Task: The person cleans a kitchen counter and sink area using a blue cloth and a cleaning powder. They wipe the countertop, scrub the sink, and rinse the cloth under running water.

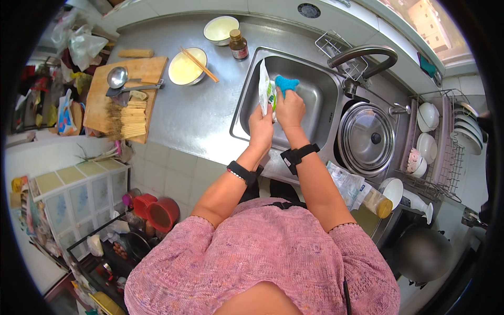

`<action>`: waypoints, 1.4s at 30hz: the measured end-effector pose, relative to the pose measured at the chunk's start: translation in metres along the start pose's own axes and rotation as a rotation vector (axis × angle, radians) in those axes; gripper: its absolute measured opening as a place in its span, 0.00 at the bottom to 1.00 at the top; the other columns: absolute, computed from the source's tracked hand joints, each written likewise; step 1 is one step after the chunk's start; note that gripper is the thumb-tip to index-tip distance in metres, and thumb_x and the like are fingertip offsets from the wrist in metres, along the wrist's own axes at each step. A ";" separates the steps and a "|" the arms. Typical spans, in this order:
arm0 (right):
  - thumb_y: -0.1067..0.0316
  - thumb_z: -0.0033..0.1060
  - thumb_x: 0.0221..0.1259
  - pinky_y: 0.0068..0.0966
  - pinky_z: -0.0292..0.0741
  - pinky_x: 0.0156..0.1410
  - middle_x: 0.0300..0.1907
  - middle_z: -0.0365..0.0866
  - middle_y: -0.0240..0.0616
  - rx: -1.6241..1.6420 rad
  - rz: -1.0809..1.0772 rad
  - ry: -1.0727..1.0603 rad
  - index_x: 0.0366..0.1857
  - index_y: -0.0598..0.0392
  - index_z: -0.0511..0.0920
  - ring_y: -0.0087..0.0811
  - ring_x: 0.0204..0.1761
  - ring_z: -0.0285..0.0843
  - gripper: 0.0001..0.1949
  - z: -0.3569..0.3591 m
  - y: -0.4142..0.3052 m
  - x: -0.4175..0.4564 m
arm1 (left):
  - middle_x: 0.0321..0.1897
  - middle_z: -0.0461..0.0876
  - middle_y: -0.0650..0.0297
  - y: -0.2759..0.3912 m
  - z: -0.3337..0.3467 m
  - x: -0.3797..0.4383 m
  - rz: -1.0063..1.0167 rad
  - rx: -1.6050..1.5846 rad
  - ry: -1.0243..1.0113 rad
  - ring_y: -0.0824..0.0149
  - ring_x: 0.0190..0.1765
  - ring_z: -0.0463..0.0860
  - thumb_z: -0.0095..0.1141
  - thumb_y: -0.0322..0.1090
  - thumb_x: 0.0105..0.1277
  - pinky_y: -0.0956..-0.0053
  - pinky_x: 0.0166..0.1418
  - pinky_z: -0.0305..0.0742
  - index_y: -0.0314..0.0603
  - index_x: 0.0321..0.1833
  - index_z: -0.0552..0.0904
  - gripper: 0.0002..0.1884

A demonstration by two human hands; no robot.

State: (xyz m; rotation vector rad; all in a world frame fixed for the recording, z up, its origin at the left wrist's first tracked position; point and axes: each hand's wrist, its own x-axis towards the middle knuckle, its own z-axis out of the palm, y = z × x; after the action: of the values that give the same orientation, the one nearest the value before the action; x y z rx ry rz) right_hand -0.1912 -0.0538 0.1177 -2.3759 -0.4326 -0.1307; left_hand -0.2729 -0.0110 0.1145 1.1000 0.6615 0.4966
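Over the stainless steel sink [321, 84], my left hand [261, 125] grips a white plastic packet [264, 90] with green print, held on edge. My right hand [290, 109] is closed around a blue scrubbing cloth [287, 83], which bulges out past the fingers. Both hands are close together, and the packet's lower part passes between them, partly hidden by the fingers. The sink's bottom shows to the right of my right hand. A curved faucet [364, 51] stands at the sink's back right corner.
Left of the sink are a brown jar [238, 46], a bowl with chopsticks [185, 69] and another bowl [220, 29]. A wooden cutting board [100, 84] carries a ladle [117, 77] and a brush [132, 120]. A lidded pot [366, 138] and dish rack [437, 169] stand right.
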 end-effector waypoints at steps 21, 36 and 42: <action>0.45 0.43 0.71 0.47 0.65 0.69 0.59 0.75 0.45 2.008 0.646 -0.487 0.60 0.57 0.72 0.44 0.61 0.72 0.27 -0.067 0.088 0.027 | 0.64 0.70 0.56 -0.042 -0.153 -0.001 -0.131 -0.806 0.238 0.52 0.65 0.72 0.35 0.47 0.77 0.52 0.67 0.69 0.40 0.68 0.64 0.24; 0.35 0.39 0.68 0.39 0.77 0.59 0.52 0.81 0.46 2.004 0.741 -0.852 0.56 0.58 0.73 0.42 0.50 0.81 0.33 -0.042 0.096 0.033 | 0.57 0.73 0.48 0.004 0.034 0.039 -0.652 -0.616 -0.382 0.51 0.62 0.72 0.62 0.46 0.63 0.54 0.63 0.70 0.35 0.59 0.71 0.28; 0.45 0.58 0.62 0.39 0.76 0.44 0.31 0.82 0.46 -0.059 0.182 -0.006 0.41 0.61 0.78 0.42 0.37 0.82 0.24 -0.083 0.150 0.075 | 0.43 0.80 0.53 -0.026 0.083 0.088 -0.515 -0.482 0.031 0.58 0.44 0.81 0.59 0.31 0.63 0.59 0.50 0.79 0.37 0.44 0.78 0.09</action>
State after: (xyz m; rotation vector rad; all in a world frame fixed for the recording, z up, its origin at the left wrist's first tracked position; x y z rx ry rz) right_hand -0.0668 -0.1926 0.1000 -2.4609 -0.2161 -0.0531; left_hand -0.1513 -0.0160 0.0939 0.4417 0.7705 0.2067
